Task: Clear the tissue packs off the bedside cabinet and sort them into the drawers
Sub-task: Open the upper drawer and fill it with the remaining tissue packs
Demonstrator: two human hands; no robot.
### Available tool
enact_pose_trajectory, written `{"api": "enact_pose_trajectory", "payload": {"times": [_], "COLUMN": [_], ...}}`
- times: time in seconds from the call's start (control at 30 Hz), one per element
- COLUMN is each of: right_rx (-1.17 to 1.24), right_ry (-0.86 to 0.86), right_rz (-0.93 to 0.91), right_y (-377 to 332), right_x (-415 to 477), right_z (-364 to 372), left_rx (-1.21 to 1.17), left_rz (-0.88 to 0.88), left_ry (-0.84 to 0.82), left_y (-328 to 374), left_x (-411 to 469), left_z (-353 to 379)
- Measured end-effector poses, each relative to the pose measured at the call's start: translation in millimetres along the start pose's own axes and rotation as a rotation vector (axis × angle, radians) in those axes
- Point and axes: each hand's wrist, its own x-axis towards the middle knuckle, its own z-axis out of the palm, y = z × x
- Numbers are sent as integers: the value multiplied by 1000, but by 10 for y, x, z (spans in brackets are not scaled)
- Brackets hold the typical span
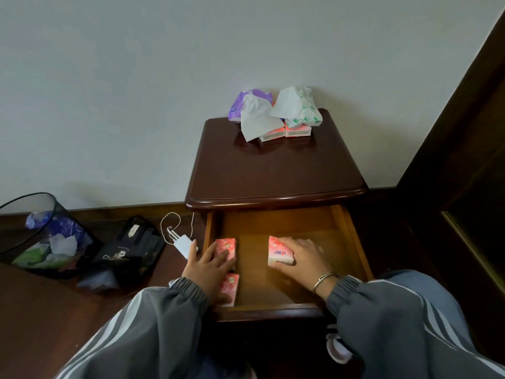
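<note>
Left hand [210, 265] is down flat in the open drawer [352, 242], fingers straight and spread over a pink pack [228, 247] by the left wall. A second pink pack [232, 285] lies just under the wrist, nearer the drawer front. Right hand [299, 257] is over in the right half, well apart from the other, fingers and thumb wrapped round a third pink pack [278, 253]. Up on the cabinet top [273, 170], at the back by the wall, sits a heap: a purple pack [246, 101], a green-printed pack [304, 110], loose white tissues [257, 119] and two red-and-white packs [297, 131] side by side. On the floor to the left are a white charger [183, 243], a black bag [128, 251] and a waste bin [41, 231].
</note>
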Motion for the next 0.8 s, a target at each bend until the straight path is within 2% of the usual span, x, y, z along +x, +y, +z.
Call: {"api": "enact_pose_trajectory", "payload": {"times": [0.17,0.33,0.43,0.53,0.67,0.8], "right_rx": [-55,-186,-256,-293,-312,-68], "right_ry": [-37,-56,-70,-123,-151,-367], "right_rz": [-70,-200,-213,-168,-97,-108], "right_y": [-39,-309,-546,-656,-507,-357], "right_x": [10,145,291,348,294,132], "right_z": [33,120,198,292,265,149], "left_rx": [-86,-532,-781,-958,-1014,-1028], "left_rz": [43,-210,-321,-302,-305,-288], "left_ry": [53,277,390,362,335,343], "left_y": [-36,-62,-83,-90,-64,-54], "left_x": [-1,-84,-48,-24,2,46], "left_z": [-62,84,112,118,167,196]}}
